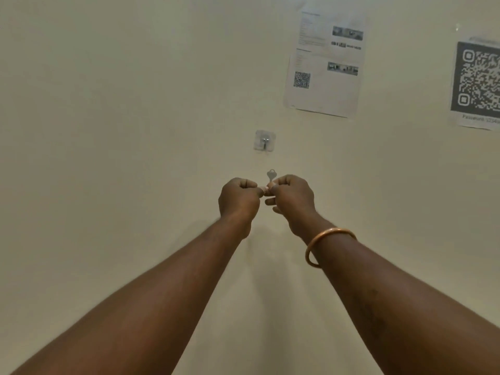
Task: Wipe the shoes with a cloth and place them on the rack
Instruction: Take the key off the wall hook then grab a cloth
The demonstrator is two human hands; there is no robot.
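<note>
- My right hand [292, 196], at the centre of the frame, pinches a small silver key [271, 175] between thumb and forefinger; the key's head stands up just above my knuckles.
- My left hand [239, 197] is curled just beside it, fingertips meeting the right's on a small pinkish bit [266, 188], too blurred to name.
- A copper-coloured bangle [328, 246] circles my right wrist.
- Just above the key, a clear stick-on hook [265, 142] sits on the cream wall [135, 131].
- In the upper right, a printed sheet [327, 63] hangs on the wall, and a QR code sheet [479, 82] is cut by the right edge.
- The shoes, cloth and rack do not show in this view.
</note>
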